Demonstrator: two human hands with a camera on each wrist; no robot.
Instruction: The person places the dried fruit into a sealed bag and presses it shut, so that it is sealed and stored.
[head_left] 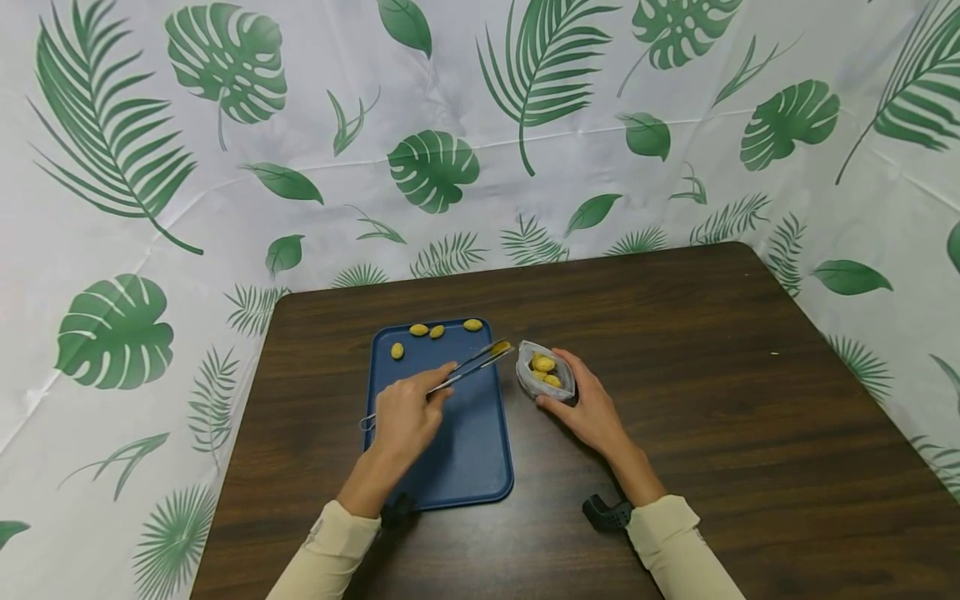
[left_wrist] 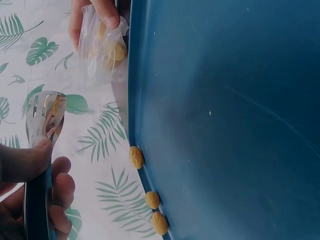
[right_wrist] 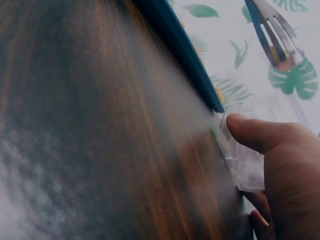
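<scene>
My left hand (head_left: pixel 408 417) grips a pair of metal tongs (head_left: pixel 472 365), slotted at the ends, slanting across the blue tray (head_left: pixel 472 450). A yellow oval piece (head_left: pixel 501 347) sits between the tong tips, just past the tray's right edge and close to the bag. My right hand (head_left: pixel 588 408) holds a clear plastic bag (head_left: pixel 527 385) with its mouth facing up, thumb on the near side and fingers behind. Inside the bag lie several yellow wrinkled pieces (head_left: pixel 543 363). More such pieces (left_wrist: pixel 136 157) rest along the tray's far end.
Under the tray is a dark wood-grain table (head_left: pixel 712 375). A white cloth with green leaf prints (head_left: pixel 337 217) hangs behind and beside it. Black straps (head_left: pixel 606 512) sit at the wrists. The tray's raised rim (head_left: pixel 512 475) runs left of the bag.
</scene>
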